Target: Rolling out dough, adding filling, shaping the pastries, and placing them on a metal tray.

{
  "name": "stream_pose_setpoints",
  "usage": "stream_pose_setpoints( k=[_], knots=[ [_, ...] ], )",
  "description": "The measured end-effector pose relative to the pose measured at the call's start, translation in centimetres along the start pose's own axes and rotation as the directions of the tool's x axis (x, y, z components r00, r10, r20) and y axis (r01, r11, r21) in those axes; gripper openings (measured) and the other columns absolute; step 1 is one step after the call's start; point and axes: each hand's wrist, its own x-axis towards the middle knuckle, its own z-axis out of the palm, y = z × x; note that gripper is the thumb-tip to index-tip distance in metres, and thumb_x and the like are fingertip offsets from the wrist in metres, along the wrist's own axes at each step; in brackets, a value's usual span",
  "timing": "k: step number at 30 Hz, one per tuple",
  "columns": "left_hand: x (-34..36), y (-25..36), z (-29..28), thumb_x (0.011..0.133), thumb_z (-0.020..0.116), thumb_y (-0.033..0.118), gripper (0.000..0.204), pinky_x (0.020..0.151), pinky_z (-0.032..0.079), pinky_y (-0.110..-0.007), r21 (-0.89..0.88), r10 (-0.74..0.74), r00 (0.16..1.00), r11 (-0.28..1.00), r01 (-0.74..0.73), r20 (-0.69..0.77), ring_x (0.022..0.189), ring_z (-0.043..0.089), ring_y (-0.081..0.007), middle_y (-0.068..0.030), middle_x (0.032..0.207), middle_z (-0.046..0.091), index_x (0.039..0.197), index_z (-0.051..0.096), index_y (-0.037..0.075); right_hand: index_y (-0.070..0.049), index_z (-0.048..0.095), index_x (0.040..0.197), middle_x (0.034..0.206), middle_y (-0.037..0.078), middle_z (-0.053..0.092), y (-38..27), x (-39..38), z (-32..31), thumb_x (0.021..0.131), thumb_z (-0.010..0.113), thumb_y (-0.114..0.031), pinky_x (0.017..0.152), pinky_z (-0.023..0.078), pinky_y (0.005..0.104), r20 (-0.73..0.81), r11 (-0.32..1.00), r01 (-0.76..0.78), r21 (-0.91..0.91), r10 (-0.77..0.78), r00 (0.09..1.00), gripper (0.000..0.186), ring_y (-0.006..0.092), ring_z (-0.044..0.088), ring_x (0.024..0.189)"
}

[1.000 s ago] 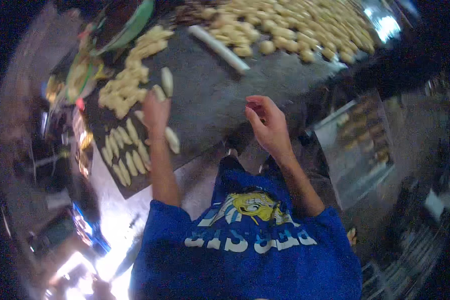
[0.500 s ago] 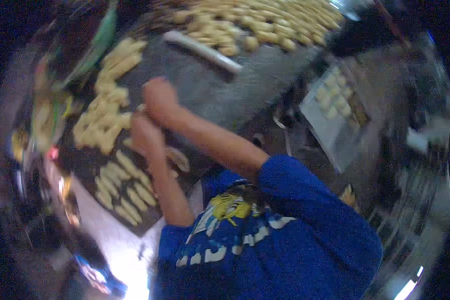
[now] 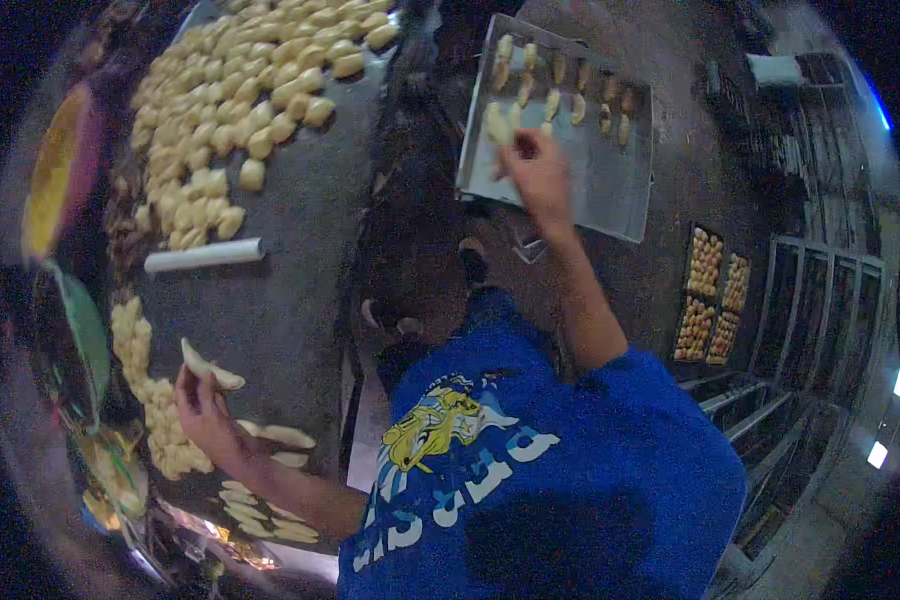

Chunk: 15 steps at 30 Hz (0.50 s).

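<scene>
My left hand [image 3: 207, 422] pinches a long pale dough piece [image 3: 213, 374] over the dark worktable [image 3: 300, 365]. Beside it lie a pile of small dough pieces [image 3: 165, 435] and elongated pieces [image 3: 255, 510]. A white cylinder [image 3: 204, 256] rests higher on the table, below a large spread of rounded dough pieces [image 3: 250, 70]. My right hand [image 3: 540, 185] is over a metal tray [image 3: 600, 190], its fingers closed on a pale dough strip [image 3: 500, 123]. Rows of pale and browner pieces [image 3: 555, 105] lie in that tray.
Filled dark trays [image 3: 705, 265] sit on the floor [image 3: 670, 160] at right, near metal racks [image 3: 820, 310]. A green object [image 3: 85, 335] and a yellow and pink one [image 3: 60, 170] line the table's left side. My feet [image 3: 475, 262] show between table and tray.
The view has turned toward the tray. My hands, together over the table half a second ago, are apart: the right has moved to the tray, the left stays at the table.
</scene>
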Motion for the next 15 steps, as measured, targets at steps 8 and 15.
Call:
stream_pose_setpoints(
  k=[8,15],
  knots=[
    [-9.4,1.6,27.2,0.085,0.060,0.003,0.040,0.084,0.051,-0.032,0.198,-0.289,0.734,0.957,0.211,0.614,0.096,0.063,-0.0223,-0.0147,0.110,0.063,0.124,0.052,-0.005,-0.002,0.064,0.103,0.088,0.015,0.067,18.5,12.1,-8.4,0.081,0.072,-0.023,0.075,0.052,0.0390,-0.438,0.947,0.061,-0.317,-0.203,0.876,0.032,0.0293,0.067,0.082],
    [-15.9,-3.2,42.4,0.087,0.062,0.015,0.039,0.086,0.048,-0.030,0.225,-0.310,0.586,0.950,0.215,0.749,0.097,0.061,-0.0171,-0.0118,0.108,0.063,0.120,0.057,-0.004,0.001,0.060,0.112,0.103,0.021,0.063,25.1,10.4,-8.7,0.082,0.070,-0.016,0.080,0.050,0.0369,-0.391,0.927,-0.031,-0.373,-0.127,0.912,0.036,0.0306,0.065,0.089]
  ],
)
